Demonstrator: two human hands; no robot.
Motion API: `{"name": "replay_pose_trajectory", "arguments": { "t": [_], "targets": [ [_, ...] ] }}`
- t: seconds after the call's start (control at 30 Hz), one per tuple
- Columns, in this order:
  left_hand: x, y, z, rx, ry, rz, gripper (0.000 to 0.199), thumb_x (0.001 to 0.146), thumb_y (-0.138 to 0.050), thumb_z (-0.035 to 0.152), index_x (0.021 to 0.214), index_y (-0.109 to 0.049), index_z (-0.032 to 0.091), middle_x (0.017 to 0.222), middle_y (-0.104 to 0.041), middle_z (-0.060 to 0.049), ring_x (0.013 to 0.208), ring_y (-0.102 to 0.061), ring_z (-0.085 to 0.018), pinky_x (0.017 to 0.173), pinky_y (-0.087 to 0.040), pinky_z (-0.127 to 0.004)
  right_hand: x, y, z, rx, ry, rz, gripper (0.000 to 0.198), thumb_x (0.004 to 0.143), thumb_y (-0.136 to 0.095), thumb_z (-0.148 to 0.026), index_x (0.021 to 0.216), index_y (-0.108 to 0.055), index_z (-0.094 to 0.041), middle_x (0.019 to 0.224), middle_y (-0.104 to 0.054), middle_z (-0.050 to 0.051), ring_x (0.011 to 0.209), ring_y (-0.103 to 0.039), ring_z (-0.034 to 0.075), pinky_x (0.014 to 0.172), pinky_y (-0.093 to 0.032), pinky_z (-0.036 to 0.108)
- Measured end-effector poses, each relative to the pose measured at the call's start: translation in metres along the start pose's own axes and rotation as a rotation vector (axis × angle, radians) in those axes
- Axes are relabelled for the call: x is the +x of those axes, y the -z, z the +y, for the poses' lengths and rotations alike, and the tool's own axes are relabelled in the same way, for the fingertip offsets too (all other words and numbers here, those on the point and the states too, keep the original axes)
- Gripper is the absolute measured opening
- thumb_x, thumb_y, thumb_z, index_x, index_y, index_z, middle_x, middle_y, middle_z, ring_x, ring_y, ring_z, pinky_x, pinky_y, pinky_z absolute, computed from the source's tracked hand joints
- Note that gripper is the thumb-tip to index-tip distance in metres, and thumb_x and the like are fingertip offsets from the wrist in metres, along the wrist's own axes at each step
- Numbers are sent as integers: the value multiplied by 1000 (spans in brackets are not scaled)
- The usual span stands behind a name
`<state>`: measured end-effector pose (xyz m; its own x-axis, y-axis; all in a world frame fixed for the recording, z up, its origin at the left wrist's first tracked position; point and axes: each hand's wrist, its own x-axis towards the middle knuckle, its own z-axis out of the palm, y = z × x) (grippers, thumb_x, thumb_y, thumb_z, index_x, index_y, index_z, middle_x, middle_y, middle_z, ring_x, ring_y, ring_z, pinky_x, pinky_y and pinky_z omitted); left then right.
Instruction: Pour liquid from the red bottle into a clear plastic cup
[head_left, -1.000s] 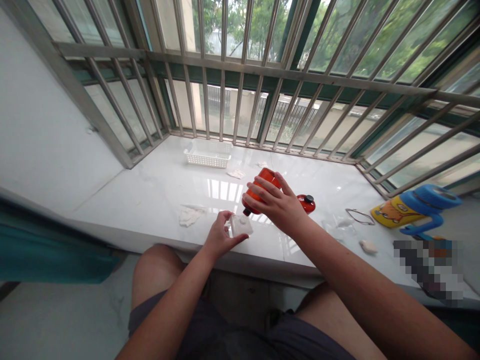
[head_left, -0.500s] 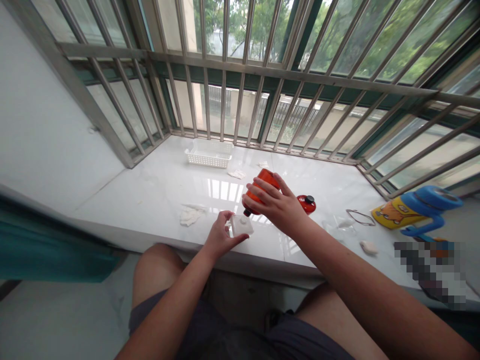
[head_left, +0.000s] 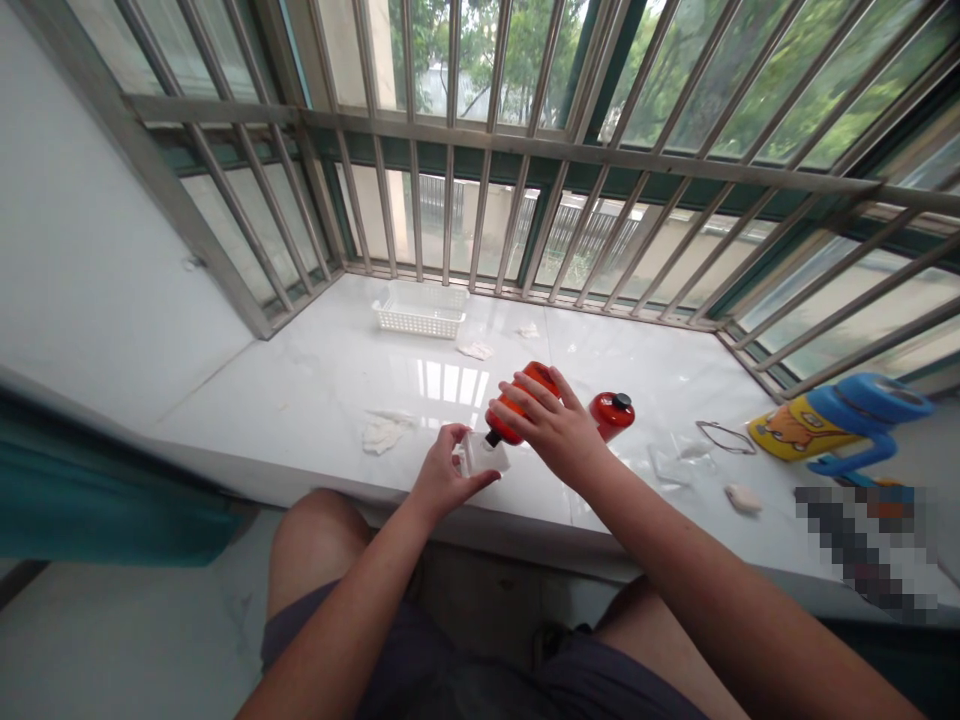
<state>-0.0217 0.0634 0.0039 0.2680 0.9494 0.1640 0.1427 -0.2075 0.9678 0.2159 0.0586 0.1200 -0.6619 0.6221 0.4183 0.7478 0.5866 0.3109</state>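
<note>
My right hand (head_left: 551, 415) is wrapped round a red-orange bottle (head_left: 504, 420) with a black nozzle, tilted so that the nozzle points down to the left. Between the thumb and fingers of my left hand (head_left: 448, 478) is a small clear plastic box (head_left: 486, 458). The nozzle is at the top of this box; whether it touches cannot be made out. Just beyond my right wrist stands a second red bottle (head_left: 613, 414) with a black cap.
A white perforated basket (head_left: 421, 322) sits by the window bars. Crumpled tissues (head_left: 384, 432) lie to the left, clear plastic bags (head_left: 681, 462) and a small beige block (head_left: 743, 499) to the right. A blue and yellow water bottle (head_left: 817, 420) lies at the far right.
The red-orange bottle in my right hand has come down slightly, and its nozzle has moved closer to the clear box. My left hand has barely moved.
</note>
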Motion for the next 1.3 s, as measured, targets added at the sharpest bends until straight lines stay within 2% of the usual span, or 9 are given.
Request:
{"name": "replay_pose_trajectory", "arguments": {
  "t": [0.13, 0.27, 0.47, 0.67, 0.83, 0.97, 1.03, 1.17, 1.3],
  "targets": [
    [0, 0, -2, 11, 12, 7, 79, 67, -97, 50, 125, -49, 25, 122, -65, -8, 109, -70, -27, 83, -63, -39, -12, -14, -5, 71, -146, -12, 63, 95, -53, -1, 153, -54, -26, 163, -52, 13, 152, -46, 36, 126, -33, 69],
    [0, 1, -5, -8, 1, -9, 77, 70, -95, 49, 126, -49, 25, 121, -65, -7, 108, -70, -26, 84, -63, -39, -19, -23, -13, 189, -314, 43, 58, 95, -57, -5, 149, -57, -26, 150, -59, 15, 148, -49, 36, 126, -35, 66],
    [3, 1, -5, -33, -19, -43, 72, 76, -91, 50, 128, -49, 24, 124, -64, -9, 112, -69, -26, 90, -61, -40, -28, -36, -24, 492, -671, 206, 71, 86, -78, -26, 151, -50, -23, 142, -62, 16, 131, -60, 36, 112, -52, 59],
    [3, 2, 1, 45, -13, -49, 73, 73, -93, 52, 126, -51, 24, 121, -65, -7, 107, -70, -25, 86, -60, -36, -42, -63, -39, 655, -941, 235, 90, 82, -84, -47, 154, -40, -18, 141, -64, 21, 126, -66, 39, 106, -55, 60],
    [3, 4, 2, 142, -42, -46, 73, 72, -93, 52, 127, -53, 25, 124, -68, -7, 107, -70, -25, 89, -58, -36, -51, -78, -48, 760, -994, 243, 86, 84, -82, -49, 153, -41, -20, 140, -65, 21, 124, -69, 38, 106, -56, 59],
    [4, 4, 2, 178, -47, -38, 72, 73, -92, 53, 127, -54, 25, 125, -68, -7, 107, -70, -25, 91, -59, -38, -57, -78, -51, 705, -1002, 265, 95, 87, -81, -52, 160, -32, -15, 152, -55, 27, 140, -58, 41, 114, -50, 64],
    [4, 4, 3, 182, -46, -35, 72, 73, -93, 51, 127, -54, 25, 125, -69, -7, 109, -71, -25, 93, -59, -39, -61, -71, -56, 619, -979, 320, 89, 92, -77, -52, 160, -33, -15, 154, -52, 27, 144, -53, 42, 117, -47, 65],
    [6, 3, 7, 176, -30, -42, 71, 73, -93, 49, 128, -53, 25, 127, -68, -8, 111, -71, -26, 98, -59, -43, -66, -45, -73, 465, -872, 468, 61, 102, -67, -40, 154, -43, -21, 144, -58, 21, 137, -57, 37, 114, -49, 64],
    [5, 2, 8, 157, -28, -46, 71, 74, -92, 49, 129, -53, 25, 128, -68, -9, 110, -70, -26, 98, -59, -43, -68, -23, -96, 467, -730, 505, 46, 101, -66, -26, 145, -52, -26, 135, -64, 16, 127, -62, 35, 107, -54, 60]
  ]
}}
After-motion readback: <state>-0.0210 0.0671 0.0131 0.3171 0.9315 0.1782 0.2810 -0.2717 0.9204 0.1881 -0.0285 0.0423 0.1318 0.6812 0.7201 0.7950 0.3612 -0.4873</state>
